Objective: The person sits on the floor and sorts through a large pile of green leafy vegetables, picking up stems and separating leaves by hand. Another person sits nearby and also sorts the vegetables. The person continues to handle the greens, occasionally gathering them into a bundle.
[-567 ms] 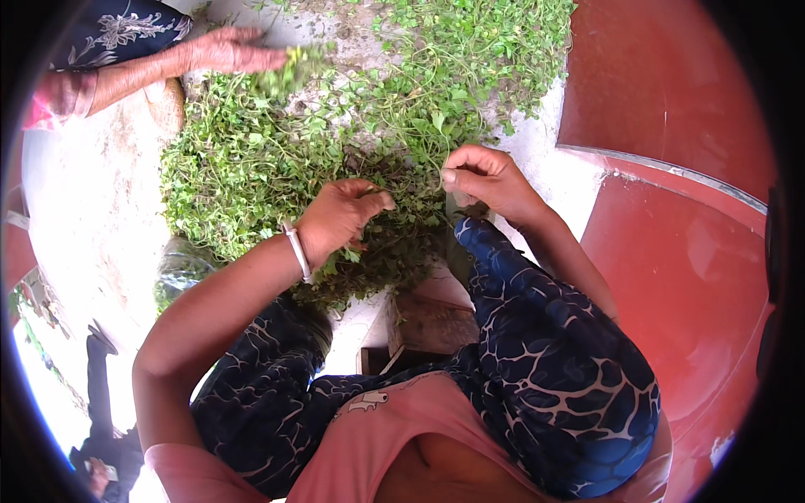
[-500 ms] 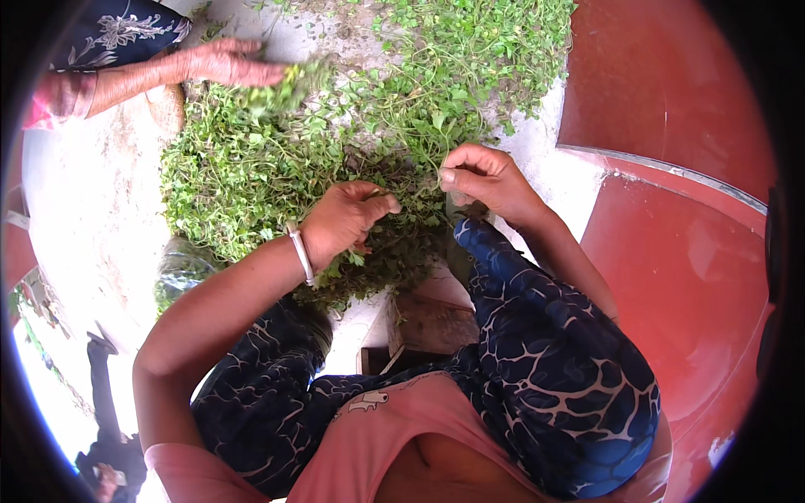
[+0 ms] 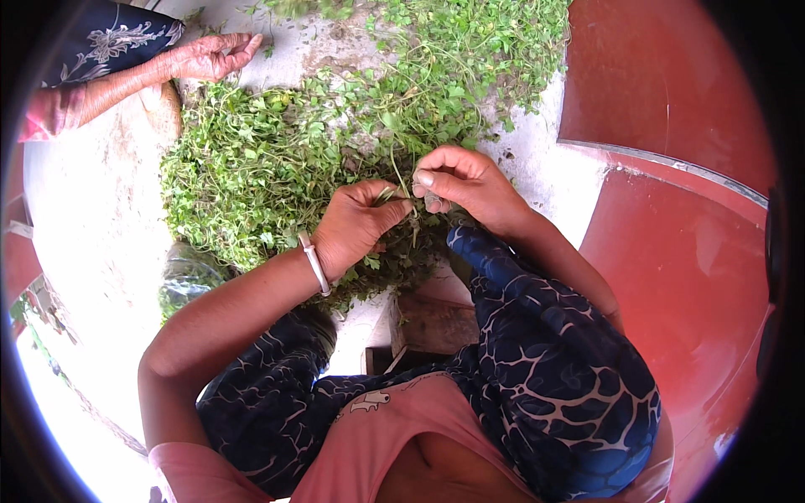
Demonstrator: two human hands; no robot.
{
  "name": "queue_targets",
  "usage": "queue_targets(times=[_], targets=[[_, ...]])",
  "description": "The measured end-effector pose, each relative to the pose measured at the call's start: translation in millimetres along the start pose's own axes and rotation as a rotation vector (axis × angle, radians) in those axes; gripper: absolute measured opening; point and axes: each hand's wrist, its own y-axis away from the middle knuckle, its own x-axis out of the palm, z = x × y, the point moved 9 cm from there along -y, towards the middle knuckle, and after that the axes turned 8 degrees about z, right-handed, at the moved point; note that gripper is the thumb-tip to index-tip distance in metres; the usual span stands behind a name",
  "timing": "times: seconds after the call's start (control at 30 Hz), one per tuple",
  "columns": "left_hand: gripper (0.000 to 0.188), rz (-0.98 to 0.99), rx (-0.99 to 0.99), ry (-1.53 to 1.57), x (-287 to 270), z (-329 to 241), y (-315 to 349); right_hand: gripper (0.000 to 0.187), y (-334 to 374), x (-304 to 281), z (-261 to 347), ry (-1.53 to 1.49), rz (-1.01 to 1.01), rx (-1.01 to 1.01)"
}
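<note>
My left hand (image 3: 356, 225), a pale bracelet at its wrist, is closed with thumb and fingers pinching a few thin green stems. A leafy stem (image 3: 399, 163) stands up past its fingertips, with a leaf at the top. My right hand (image 3: 470, 189) is beside it, its fingers curled and thumb pressed in, close against that stem. Whether anything sits inside the right fingers is hidden. Both hands are over the near edge of a broad heap of leafy greens (image 3: 243, 172), with darker, wilted-looking leaves beneath them.
At the upper left, another person's hand (image 3: 220, 57) reaches in over the heap's far edge. A clear plastic container or bag (image 3: 186, 275) stands by the heap's left side. Red panels (image 3: 671, 260) line the right. Below my hands is a wooden stool or box (image 3: 432, 323) between my knees.
My right hand has moved left with the leafy stem, up to my left hand. The left hand shifted slightly right. The other person's hand no longer holds its bunch of greens.
</note>
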Motion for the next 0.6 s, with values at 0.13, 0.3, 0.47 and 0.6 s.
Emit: queue_targets(times=[0.13,0.3,0.47,0.6], targets=[[0.012,-0.023,-0.055,0.188,-2.4,4.6,4.1,0.016,2.1,7.4,-7.4,0.111,0.058,-0.100],[0.014,-0.025,-0.051,0.164,-1.6,0.0,5.7,0.013,1.1,17.9,-23.1,0.157,0.150,-0.050],[0.020,-0.149,0.119,-0.032,-27.1,-16.6,9.4,0.013,3.8,23.9,-23.5,0.248,0.206,-0.011],[0.017,-0.128,0.621,-0.488,-12.3,-43.9,13.7,0.015,7.7,34.2,-21.1,0.387,0.254,0.018]])
